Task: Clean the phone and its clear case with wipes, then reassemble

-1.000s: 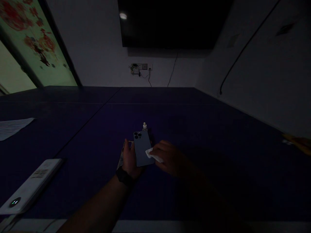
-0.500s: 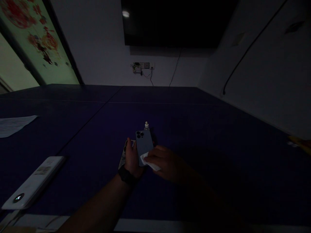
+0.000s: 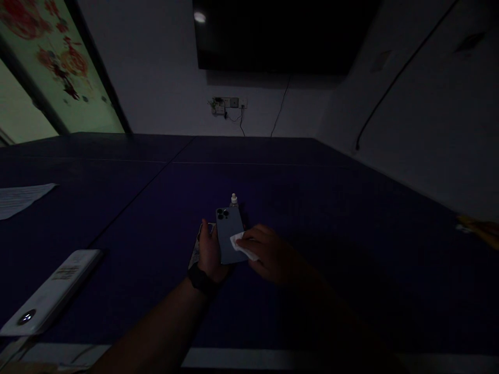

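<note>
A blue-grey smartphone [image 3: 229, 234], its back with the camera lenses turned up towards me, rests in my left hand [image 3: 210, 254]. My left thumb lies along its left edge, and the other fingers are hidden beneath it. Pinched in my right hand [image 3: 268, 254] is a white tissue [image 3: 242, 246], pressed on the lower right part of the phone's back. Partly covered by my left hand, a patterned phone case [image 3: 194, 254] lies on the table. Just beyond the phone stands a small bottle with a white dropper-like top [image 3: 234, 199].
On the dark blue table [image 3: 331, 218] a white power bank [image 3: 52, 291] with a lit display and a cable lies at the left front. A printed sheet [image 3: 23, 200] is farther back. A yellowish item [image 3: 481, 231] sits at the right edge. The room is dim.
My right hand has slid the tissue a little up and to the right across the phone's back. The left hand still holds the phone, and the view has shifted slightly.
</note>
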Demonstrator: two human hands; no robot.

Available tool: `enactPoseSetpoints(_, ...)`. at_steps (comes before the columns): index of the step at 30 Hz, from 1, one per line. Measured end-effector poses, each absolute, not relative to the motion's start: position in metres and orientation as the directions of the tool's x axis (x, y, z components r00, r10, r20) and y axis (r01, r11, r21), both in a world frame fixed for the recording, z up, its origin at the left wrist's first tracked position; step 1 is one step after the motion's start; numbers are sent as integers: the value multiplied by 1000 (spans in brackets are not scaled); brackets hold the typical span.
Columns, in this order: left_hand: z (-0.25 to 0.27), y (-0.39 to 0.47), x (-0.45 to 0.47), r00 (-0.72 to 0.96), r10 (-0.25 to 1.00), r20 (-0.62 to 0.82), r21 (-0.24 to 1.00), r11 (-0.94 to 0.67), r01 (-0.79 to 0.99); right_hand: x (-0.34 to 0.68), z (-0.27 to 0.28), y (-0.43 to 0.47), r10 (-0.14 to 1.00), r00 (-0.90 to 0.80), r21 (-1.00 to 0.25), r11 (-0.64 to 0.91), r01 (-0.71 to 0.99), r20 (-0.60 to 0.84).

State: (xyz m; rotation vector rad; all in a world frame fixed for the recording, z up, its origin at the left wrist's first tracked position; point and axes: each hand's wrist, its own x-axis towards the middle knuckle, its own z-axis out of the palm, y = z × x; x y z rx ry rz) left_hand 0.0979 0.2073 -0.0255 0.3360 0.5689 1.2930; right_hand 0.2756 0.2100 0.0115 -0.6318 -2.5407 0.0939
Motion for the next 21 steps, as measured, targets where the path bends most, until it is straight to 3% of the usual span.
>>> enactPoseSetpoints(5, -20, 206, 101, 169, 967, -192, 536, 248, -807, 273, 13, 204, 382, -811, -226, 923, 312, 443)
enactPoseSetpoints(11, -24, 208, 98, 182, 956, -228, 545, 281, -790, 275, 12, 209, 508, -740, -223, 861, 458, 441)
enactPoseSetpoints(17, -28, 208, 97, 199, 964, -178, 541, 265, -798, 273, 13, 206, 385, -818, -237, 921, 310, 427)
enactPoseSetpoints(21, -26, 207, 96, 189, 964, -189, 555, 264, -789, 274, 12, 206, 448, -776, -224, 894, 388, 445)
